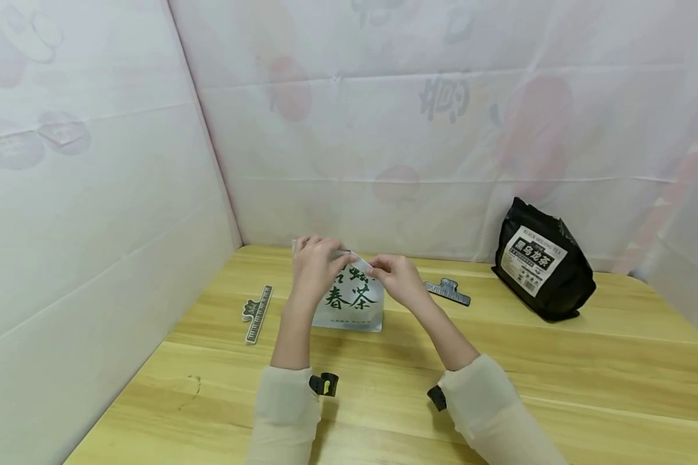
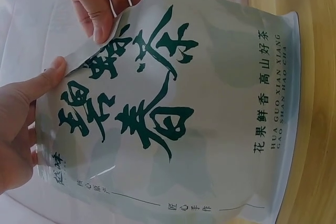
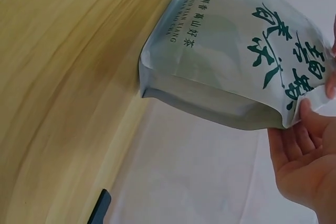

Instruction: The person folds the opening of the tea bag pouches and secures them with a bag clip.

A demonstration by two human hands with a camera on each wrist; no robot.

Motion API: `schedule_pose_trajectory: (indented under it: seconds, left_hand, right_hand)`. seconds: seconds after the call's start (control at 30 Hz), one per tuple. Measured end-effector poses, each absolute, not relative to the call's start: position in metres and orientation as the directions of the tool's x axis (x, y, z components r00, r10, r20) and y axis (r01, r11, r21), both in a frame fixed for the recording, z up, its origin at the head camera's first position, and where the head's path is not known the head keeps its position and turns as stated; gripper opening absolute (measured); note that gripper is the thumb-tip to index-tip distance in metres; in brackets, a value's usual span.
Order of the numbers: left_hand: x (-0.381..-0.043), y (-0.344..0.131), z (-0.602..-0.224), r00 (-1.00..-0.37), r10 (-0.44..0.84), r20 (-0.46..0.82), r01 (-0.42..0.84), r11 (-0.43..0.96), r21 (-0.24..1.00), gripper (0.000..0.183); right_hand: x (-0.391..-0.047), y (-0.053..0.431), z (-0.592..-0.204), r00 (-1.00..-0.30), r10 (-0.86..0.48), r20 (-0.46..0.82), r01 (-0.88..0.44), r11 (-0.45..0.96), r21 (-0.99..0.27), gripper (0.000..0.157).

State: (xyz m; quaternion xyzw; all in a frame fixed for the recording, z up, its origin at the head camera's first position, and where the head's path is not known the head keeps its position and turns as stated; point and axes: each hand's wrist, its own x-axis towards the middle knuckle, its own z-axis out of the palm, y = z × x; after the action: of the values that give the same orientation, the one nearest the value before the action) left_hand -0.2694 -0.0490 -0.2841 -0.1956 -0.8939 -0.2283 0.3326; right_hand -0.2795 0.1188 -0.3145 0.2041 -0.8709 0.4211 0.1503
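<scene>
A pale tea bag [image 1: 349,311] with large green characters stands upright on the wooden table. Its top edge is folded over toward the front, seen as a white strip [image 2: 86,52] in the left wrist view. My left hand [image 1: 315,268] grips the top left of the bag, thumb in front and fingers behind. At the top right corner, my right hand [image 1: 398,278] pinches the folded edge between thumb and fingers. The right wrist view shows the bag's gusseted side [image 3: 210,103] and the right thumb pressing on the fold.
Left of the bag lies a clip [image 1: 258,315] with a piano-key pattern. A darker, similar clip [image 1: 449,291] lies to its right. Farther right, a black oolong tea bag [image 1: 543,261] leans near the back curtain [image 1: 384,129].
</scene>
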Motion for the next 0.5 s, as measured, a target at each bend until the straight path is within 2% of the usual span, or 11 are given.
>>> schedule_pose_trajectory:
  seconds: [0.27, 0.5]
  left_hand:
    - [-0.275, -0.047, -0.283, -0.727, 0.202, 0.656, 0.490, 0.822, 0.291, 0.021]
    - [-0.278, -0.046, -0.282, -0.733, 0.181, 0.656, 0.471, 0.831, 0.296, 0.020]
  right_hand:
    - [-0.282, 0.123, -0.314, -0.875, -0.230, 0.426, -0.480, 0.526, -0.702, 0.013]
    - [-0.282, 0.129, -0.317, -0.907, -0.259, 0.333, -0.422, 0.539, -0.729, 0.020]
